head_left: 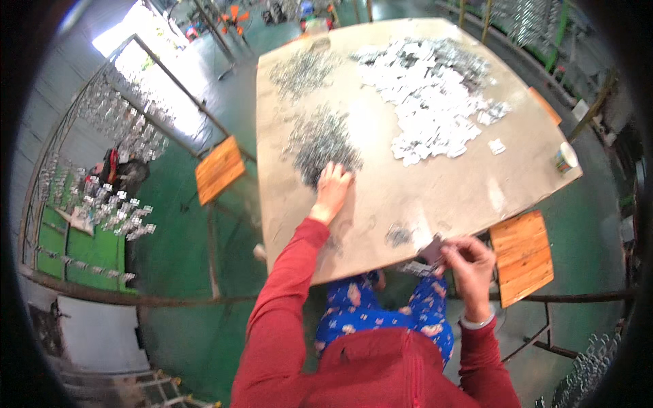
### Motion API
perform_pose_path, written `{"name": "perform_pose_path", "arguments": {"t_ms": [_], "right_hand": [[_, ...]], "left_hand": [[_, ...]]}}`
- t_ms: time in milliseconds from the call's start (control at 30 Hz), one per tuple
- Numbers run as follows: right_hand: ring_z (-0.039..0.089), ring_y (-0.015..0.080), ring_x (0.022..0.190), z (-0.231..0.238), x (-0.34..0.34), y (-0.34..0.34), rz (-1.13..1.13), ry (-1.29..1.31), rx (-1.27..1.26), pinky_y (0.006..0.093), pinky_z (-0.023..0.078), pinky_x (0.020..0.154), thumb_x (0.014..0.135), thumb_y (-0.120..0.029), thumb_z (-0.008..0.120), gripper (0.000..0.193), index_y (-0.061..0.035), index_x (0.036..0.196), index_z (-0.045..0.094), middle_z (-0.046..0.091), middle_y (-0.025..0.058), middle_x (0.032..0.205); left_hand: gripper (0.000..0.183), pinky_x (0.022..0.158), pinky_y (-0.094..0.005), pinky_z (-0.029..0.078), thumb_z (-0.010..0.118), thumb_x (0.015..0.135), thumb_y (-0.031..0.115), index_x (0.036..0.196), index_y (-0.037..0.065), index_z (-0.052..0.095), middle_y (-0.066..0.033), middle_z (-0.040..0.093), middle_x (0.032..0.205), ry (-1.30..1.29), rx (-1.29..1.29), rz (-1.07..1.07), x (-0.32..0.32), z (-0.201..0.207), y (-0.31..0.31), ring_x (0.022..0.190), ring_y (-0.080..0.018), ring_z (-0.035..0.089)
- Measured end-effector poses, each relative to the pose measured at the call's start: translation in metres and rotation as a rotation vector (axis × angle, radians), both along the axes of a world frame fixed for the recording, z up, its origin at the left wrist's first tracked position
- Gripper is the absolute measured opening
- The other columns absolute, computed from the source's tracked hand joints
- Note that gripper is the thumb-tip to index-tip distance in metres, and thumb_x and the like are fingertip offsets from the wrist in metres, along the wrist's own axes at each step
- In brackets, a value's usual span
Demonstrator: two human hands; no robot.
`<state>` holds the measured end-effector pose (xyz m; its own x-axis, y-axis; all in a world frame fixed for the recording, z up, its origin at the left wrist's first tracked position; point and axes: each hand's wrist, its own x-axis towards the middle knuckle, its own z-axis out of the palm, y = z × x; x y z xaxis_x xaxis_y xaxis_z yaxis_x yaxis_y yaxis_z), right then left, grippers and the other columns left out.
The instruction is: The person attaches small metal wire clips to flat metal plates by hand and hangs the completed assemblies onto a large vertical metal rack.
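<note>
My left hand (pixel 333 185) reaches to the near edge of a heap of small grey metal pieces (pixel 325 141), fingers bent down and closed at the tips. Anything between them is hidden. At the table's front edge my right hand (pixel 471 264) pinches a small flat dark plate (pixel 432 250) between thumb and fingers. Just below that plate, silvery metal pieces (pixel 416 268) show at the edge; whether they are joined to it I cannot tell. A little cluster of grey bits (pixel 398 234) lies on the table to the left of my right hand.
The brown-topped table (pixel 381 204) also bears a large spread of white and silver pieces (pixel 435 102) and another grey heap (pixel 303 71). A round tub (pixel 565 158) stands near its right corner. Wooden stools (pixel 522 258) (pixel 220 170) flank it. Racks of hanging metal parts (pixel 115 211) stand left.
</note>
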<state>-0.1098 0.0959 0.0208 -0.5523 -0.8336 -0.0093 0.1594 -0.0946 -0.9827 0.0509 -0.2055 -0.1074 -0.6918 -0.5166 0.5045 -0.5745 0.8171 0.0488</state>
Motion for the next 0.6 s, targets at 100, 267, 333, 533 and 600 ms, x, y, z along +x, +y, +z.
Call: {"name": "perform_pose_path", "arguments": {"t_ms": [100, 267, 333, 533, 600], "right_hand": [[0.061, 0.0144, 0.057, -0.001, 0.005, 0.005, 0.029, -0.045, -0.031, 0.0246, 0.051, 0.052, 0.079, 0.007, 0.062, 0.011, 0.0073, 0.090, 0.061, 0.062, 0.0092, 0.069], [0.061, 0.0140, 0.058, 0.003, 0.008, 0.005, 0.016, -0.021, -0.004, 0.0247, 0.051, 0.053, 0.079, 0.005, 0.061, 0.009, 0.0082, 0.088, 0.062, 0.062, 0.0095, 0.070], [0.061, 0.0137, 0.059, 0.005, 0.002, 0.003, 0.030, 0.088, 0.010, 0.0246, 0.050, 0.054, 0.081, 0.001, 0.062, 0.010, 0.0084, 0.087, 0.062, 0.063, 0.0091, 0.070], [0.060, 0.0109, 0.060, -0.009, -0.009, 0.001, -0.001, 0.042, 0.010, 0.0215, 0.049, 0.056, 0.082, -0.002, 0.062, 0.017, 0.0073, 0.097, 0.061, 0.064, 0.0081, 0.074], [0.060, 0.0108, 0.060, -0.019, -0.009, 0.004, 0.001, 0.040, 0.009, 0.0215, 0.049, 0.056, 0.082, -0.002, 0.062, 0.017, 0.0070, 0.096, 0.061, 0.064, 0.0082, 0.074]], "left_hand": [[0.003, 0.078, -0.0377, 0.041, 0.058, 0.074, 0.012, 0.075, 0.009, 0.057, -0.0063, 0.052, 0.087, -0.051, -0.053, -0.104, 0.016, -0.004, -0.006, 0.090, -0.0262, 0.049], [0.003, 0.070, -0.0379, 0.043, 0.054, 0.082, 0.008, 0.081, 0.006, 0.056, -0.0106, 0.056, 0.080, 0.250, 0.231, -0.107, 0.009, 0.008, 0.021, 0.080, -0.0281, 0.053], [0.008, 0.065, -0.0362, 0.045, 0.049, 0.087, 0.005, 0.085, 0.001, 0.056, -0.0139, 0.057, 0.076, 0.397, 0.458, -0.040, -0.005, 0.020, 0.039, 0.070, -0.0292, 0.057], [0.016, 0.062, -0.0250, 0.048, 0.054, 0.088, 0.007, 0.100, -0.003, 0.060, -0.0087, 0.064, 0.080, 0.607, 1.214, -0.267, -0.031, 0.086, 0.128, 0.068, -0.0128, 0.060], [0.017, 0.062, -0.0230, 0.048, 0.056, 0.087, 0.007, 0.099, -0.004, 0.060, -0.0081, 0.064, 0.080, 0.712, 1.425, -0.336, -0.032, 0.099, 0.153, 0.069, -0.0113, 0.061]]}}
